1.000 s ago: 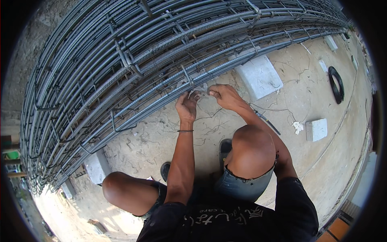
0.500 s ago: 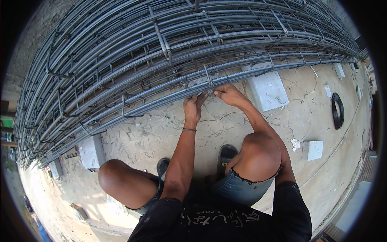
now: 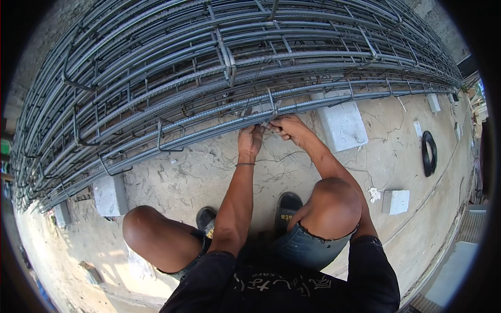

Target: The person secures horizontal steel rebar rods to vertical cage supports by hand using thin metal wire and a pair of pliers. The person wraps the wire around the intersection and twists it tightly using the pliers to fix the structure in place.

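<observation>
A long cage of grey ribbed rebar (image 3: 209, 128) stretches across the far side, its lowest bars crossed by a bent steel stirrup (image 3: 272, 100). My left hand (image 3: 251, 141) is against the underside of these bars, its fingers closed and partly hidden by the steel. Close on its right, my right hand (image 3: 290, 128) pinches just beneath the stirrup's crossing. The two sets of fingertips nearly meet there. Whatever lies between them is too small to make out.
Pale blocks (image 3: 343, 126) stand under the cage's near edge, and a smaller block (image 3: 395, 202) sits on the concrete at right. A coil of black wire (image 3: 429, 153) lies farther right. Loose wire scraps (image 3: 182, 180) litter the floor between cage and feet.
My right hand's fingers have curled in and come closer to my left hand. The left hand's fingers have moved up among the bars. The whole view has shifted slightly.
</observation>
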